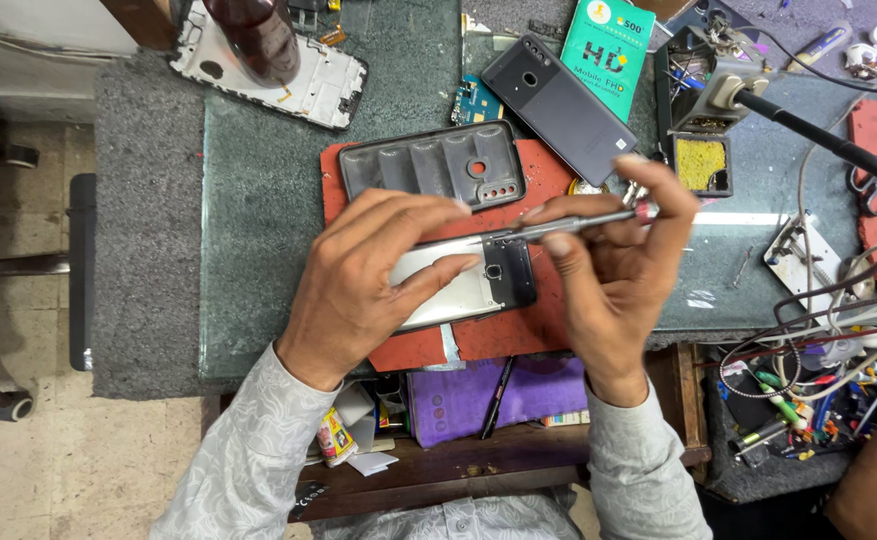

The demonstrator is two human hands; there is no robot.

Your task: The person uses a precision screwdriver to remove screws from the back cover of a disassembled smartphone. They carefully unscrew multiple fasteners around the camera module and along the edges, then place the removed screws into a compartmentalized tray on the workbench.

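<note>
Green glass-topped work surface (258, 200) with grey felt edge, tiled floor at left. Purple cloth (458, 400) on the wooden shelf nearest the person. Red rubber mat (478, 335) on the surface. Left hand (368, 285), grip closed around an opened silver-and-black phone body (473, 280) held over the mat. Right hand (608, 265), fingers pinched on a slim metal screwdriver (578, 222), tip on the phone. Dark plastic back cover (433, 165) just behind. Further back: grey phone (558, 105), green card package (608, 45), soldering stand with yellow sponge (700, 160).
</note>
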